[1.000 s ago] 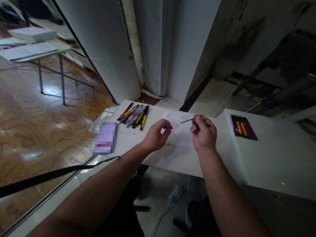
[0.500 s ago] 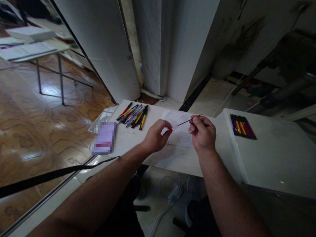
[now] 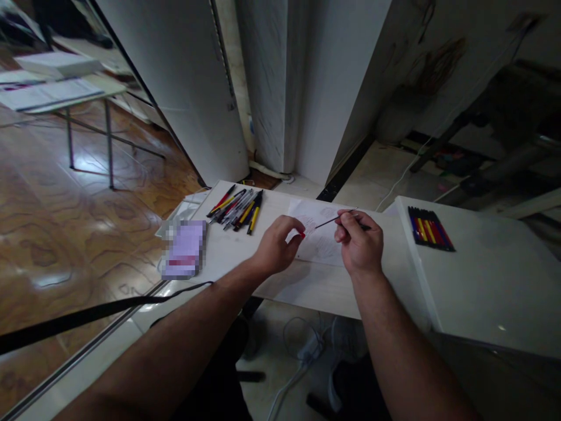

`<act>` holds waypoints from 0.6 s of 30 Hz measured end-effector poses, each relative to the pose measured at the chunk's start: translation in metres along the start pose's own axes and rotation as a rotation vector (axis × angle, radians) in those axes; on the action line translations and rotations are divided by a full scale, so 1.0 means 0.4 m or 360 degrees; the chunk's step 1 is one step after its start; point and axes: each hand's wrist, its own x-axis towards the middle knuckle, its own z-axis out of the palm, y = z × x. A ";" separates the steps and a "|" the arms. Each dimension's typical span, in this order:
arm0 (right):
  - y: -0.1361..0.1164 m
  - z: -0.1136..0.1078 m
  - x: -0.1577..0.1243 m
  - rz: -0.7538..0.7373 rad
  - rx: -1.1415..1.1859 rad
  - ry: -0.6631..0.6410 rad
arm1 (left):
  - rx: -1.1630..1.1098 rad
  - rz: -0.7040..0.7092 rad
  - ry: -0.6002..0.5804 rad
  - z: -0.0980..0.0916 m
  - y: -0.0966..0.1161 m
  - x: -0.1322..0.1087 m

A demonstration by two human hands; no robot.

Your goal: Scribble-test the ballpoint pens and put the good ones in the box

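My left hand (image 3: 279,241) is closed in a pinch, with a small red piece (image 3: 302,235) between thumb and fingertips; it looks like a pen part, but its exact kind is too small to tell. My right hand (image 3: 362,241) pinches a thin dark pen refill (image 3: 326,222), held slantwise with one end pointing left toward the red piece. A gap separates the two. Something dark also shows behind the right fingers, mostly hidden. Both hands hover over a white sheet of paper (image 3: 322,252) with scribbled marks, lying on the narrow white table (image 3: 280,283).
A pile of pens (image 3: 236,209) lies on the table's left part, beside a blurred purple object (image 3: 186,248). On the higher white surface at right, a row of coloured pens (image 3: 430,228) lies side by side. A black strap (image 3: 109,308) crosses at lower left.
The view has shifted slightly. The refill's left end sits a little lower, and both hands keep their pinches almost in place.
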 end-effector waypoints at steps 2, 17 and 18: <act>0.000 0.000 -0.001 -0.0010 -0.0030 0.0001 | 0.0019 -0.0026 0.0003 0.001 -0.001 0.001; 0.013 0.005 -0.008 -0.0214 -0.0269 0.0156 | 0.0097 -0.0042 0.0014 0.003 0.000 0.005; 0.013 0.006 -0.009 -0.0220 -0.0273 0.0162 | 0.0087 -0.0038 0.0011 0.004 0.000 0.005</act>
